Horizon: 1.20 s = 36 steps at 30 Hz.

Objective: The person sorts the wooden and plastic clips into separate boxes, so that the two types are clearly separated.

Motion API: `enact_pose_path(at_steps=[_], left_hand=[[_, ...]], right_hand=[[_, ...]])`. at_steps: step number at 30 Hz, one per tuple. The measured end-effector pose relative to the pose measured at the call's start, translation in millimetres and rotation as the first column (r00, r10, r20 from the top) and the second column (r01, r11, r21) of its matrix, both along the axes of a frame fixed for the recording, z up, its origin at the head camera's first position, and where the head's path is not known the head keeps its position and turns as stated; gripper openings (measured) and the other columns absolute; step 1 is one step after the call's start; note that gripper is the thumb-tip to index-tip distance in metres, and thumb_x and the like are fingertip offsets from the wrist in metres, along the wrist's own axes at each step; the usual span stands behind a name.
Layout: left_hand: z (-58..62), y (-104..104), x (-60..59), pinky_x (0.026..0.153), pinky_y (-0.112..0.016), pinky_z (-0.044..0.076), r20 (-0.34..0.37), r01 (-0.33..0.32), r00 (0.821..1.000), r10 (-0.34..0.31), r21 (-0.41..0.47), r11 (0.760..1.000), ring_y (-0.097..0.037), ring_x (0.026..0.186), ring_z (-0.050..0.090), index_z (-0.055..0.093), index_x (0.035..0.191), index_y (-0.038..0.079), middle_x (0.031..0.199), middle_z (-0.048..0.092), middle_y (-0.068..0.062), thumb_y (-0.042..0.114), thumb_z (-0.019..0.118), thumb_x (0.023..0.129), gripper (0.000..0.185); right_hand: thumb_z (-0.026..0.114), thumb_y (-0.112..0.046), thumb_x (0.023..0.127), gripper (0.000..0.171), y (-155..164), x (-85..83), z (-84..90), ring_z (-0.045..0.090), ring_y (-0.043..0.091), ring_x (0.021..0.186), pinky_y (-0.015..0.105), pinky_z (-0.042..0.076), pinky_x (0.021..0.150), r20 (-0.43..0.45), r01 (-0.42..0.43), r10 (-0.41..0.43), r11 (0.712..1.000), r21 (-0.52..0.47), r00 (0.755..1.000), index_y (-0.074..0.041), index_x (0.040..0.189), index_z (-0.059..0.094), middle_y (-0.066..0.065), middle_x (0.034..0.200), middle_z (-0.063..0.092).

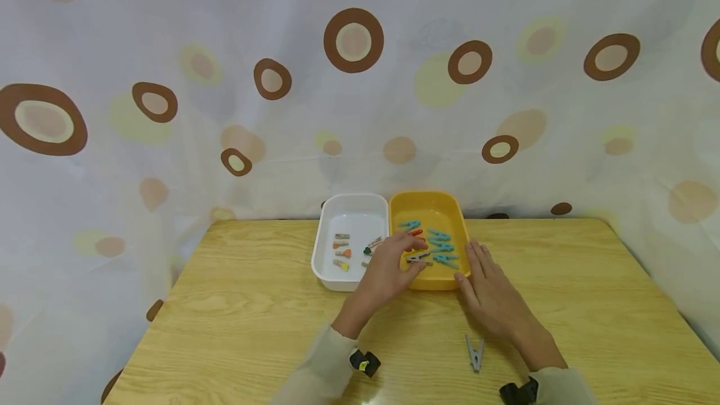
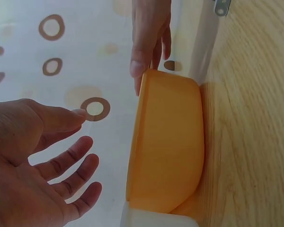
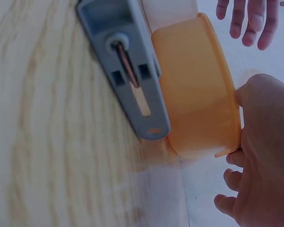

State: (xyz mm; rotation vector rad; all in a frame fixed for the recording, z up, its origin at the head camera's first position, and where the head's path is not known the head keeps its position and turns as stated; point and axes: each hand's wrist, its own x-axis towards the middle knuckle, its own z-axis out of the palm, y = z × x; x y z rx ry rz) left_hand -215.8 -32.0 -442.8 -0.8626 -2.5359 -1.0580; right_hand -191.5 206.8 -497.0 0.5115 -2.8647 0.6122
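My left hand (image 1: 389, 265) hovers over the yellow tray (image 1: 430, 200), fingers loosely curved and thumb apart; the left wrist view shows nothing between them. Just beneath the fingertips, in the tray, lies a grey clothespin (image 1: 419, 258). Several blue clothespins (image 1: 440, 247) are spread on the tray's right side, with red clothespins (image 1: 415, 232) partly hidden by the left hand. My right hand (image 1: 495, 289) rests against the tray's right edge, fingers extended along the side and thumb at the near corner. Another grey clothespin (image 1: 475, 353) lies on the table beside the right wrist.
A white tray (image 1: 322, 255) stands directly left of the yellow one. It holds several small wooden clothespins (image 1: 342, 253) with coloured decorations, some near the left hand. Both trays stand near the back edge of the wooden table (image 1: 247, 305), before a patterned curtain (image 1: 304, 130).
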Motion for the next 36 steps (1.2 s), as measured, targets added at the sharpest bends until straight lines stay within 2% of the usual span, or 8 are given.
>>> enact_pose_path(at_steps=[5, 9, 14, 20, 25, 32, 36], left_hand=[[-1.0, 2, 11.2, 0.094, -0.028, 0.052, 0.002, 0.003, 1.0, -0.003, 0.001, 1.0, -0.02, 0.108, 0.065, 0.073, 0.116, 0.01, 0.115, 0.069, -0.001, 0.013, 0.077, 0.094, 0.023], [-5.0, 4, 19.7, 0.096, -0.028, 0.053, 0.023, 0.034, 0.999, -0.035, 0.035, 0.999, -0.022, 0.108, 0.065, 0.072, 0.116, 0.008, 0.116, 0.068, -0.003, 0.01, 0.078, 0.093, 0.024], [-17.3, 11, 34.0, 0.096, -0.027, 0.051, 0.026, 0.076, 0.997, -0.077, 0.04, 0.996, -0.017, 0.109, 0.064, 0.072, 0.115, 0.009, 0.116, 0.068, -0.001, 0.01, 0.079, 0.092, 0.024], [-35.5, 20, 51.9, 0.093, -0.019, 0.05, 0.042, 0.157, 0.987, -0.156, -0.016, 0.988, -0.011, 0.108, 0.063, 0.073, 0.115, 0.01, 0.115, 0.068, 0.002, 0.014, 0.08, 0.092, 0.024], [-37.5, 24, 56.9, 0.091, -0.018, 0.05, 0.077, 0.194, 0.978, -0.192, -0.021, 0.981, -0.013, 0.105, 0.064, 0.073, 0.115, 0.011, 0.113, 0.067, 0.002, 0.013, 0.08, 0.092, 0.024], [-42.6, 32, 63.2, 0.095, -0.015, 0.046, 0.145, 0.221, 0.968, -0.203, -0.121, 0.968, -0.006, 0.11, 0.061, 0.073, 0.116, 0.012, 0.115, 0.067, 0.004, 0.017, 0.081, 0.091, 0.027], [-45.8, 38, 65.6, 0.097, -0.015, 0.045, 0.152, 0.235, 0.967, -0.206, -0.209, 0.949, -0.002, 0.112, 0.058, 0.074, 0.118, 0.015, 0.117, 0.067, 0.007, 0.021, 0.08, 0.092, 0.028]], right_hand=[[0.036, -0.04, 0.112, 0.072, 1, 0.3, 1.2, 0.015, 0.046, 0.153, 0.067, 0.024, 0.116, 0.009, 0.003, -0.003, 1.0, -0.001, 1.0, 0.007, 0.161, 0.012, 0.027, 0.167, 0.013], [0.037, -0.04, 0.112, 0.072, 1, -0.1, 1.4, 0.015, 0.047, 0.153, 0.067, 0.024, 0.116, 0.007, 0.005, -0.005, 1.0, 0.002, 1.0, 0.007, 0.161, 0.012, 0.027, 0.167, 0.013], [0.039, -0.037, 0.112, 0.07, 1, -0.2, 0.1, 0.018, 0.048, 0.152, 0.068, 0.026, 0.115, -0.017, -0.002, 0.002, 1.0, 0.0, 1.0, 0.009, 0.16, 0.015, 0.029, 0.166, 0.016], [0.04, -0.036, 0.112, 0.07, 0, 0.7, -2.1, 0.021, 0.049, 0.15, 0.069, 0.029, 0.113, -0.043, -0.008, 0.008, 1.0, -0.008, 0.999, 0.009, 0.16, 0.017, 0.03, 0.165, 0.019], [0.038, -0.037, 0.112, 0.07, 0, 1.5, 0.4, 0.018, 0.048, 0.151, 0.067, 0.027, 0.115, -0.034, -0.013, 0.012, 1.0, -0.016, 0.999, 0.009, 0.16, 0.016, 0.029, 0.166, 0.017], [0.037, -0.038, 0.112, 0.071, 1, 2.6, 1.6, 0.015, 0.047, 0.153, 0.065, 0.025, 0.116, -0.006, -0.018, 0.018, 1.0, -0.018, 1.0, 0.007, 0.161, 0.013, 0.028, 0.167, 0.015], [0.037, -0.038, 0.112, 0.071, 2, 1.7, 1.4, 0.015, 0.047, 0.153, 0.066, 0.025, 0.116, -0.004, -0.021, 0.02, 1.0, -0.021, 1.0, 0.007, 0.161, 0.012, 0.028, 0.167, 0.014]])
